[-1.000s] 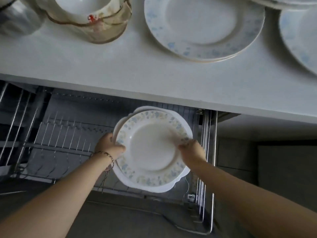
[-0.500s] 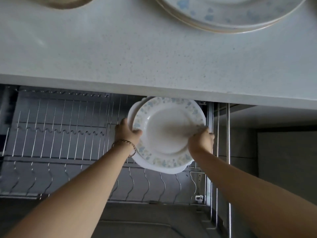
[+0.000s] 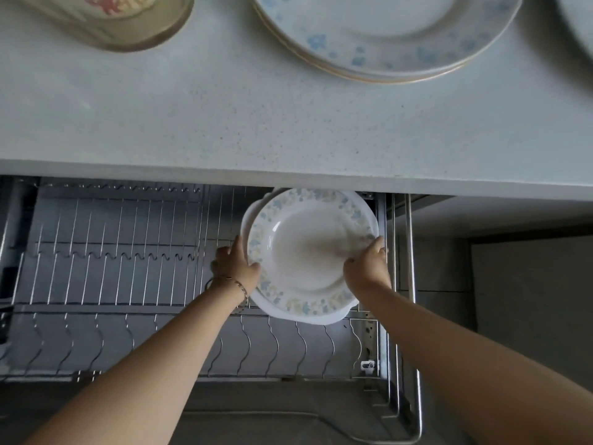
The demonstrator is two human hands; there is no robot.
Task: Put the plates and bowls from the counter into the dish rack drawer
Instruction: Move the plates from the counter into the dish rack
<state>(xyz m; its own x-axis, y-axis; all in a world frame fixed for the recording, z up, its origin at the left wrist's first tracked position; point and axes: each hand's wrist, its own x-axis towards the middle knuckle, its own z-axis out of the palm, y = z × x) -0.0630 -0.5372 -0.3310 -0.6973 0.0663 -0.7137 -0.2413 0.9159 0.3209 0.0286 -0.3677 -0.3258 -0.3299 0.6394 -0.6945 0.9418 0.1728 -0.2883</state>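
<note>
A stack of plates, a floral-rimmed one on top of plain white ones, hangs over the right end of the wire dish rack drawer, just below the counter edge. My left hand grips the stack's left rim; a bracelet circles that wrist. On the right rim sits my right hand, also gripping. I cannot tell whether the stack touches the rack wires. More floral plates lie stacked on the counter above.
A gold-rimmed bowl with a red pattern sits at the counter's top left. Another plate edge shows at the top right. The drawer's metal side rails run along its right side. Empty rack slots stretch to the left.
Both hands have carried the plate stack further back and to the right over the rack, closer to the counter edge. The view has shifted nearer to the drawer.
</note>
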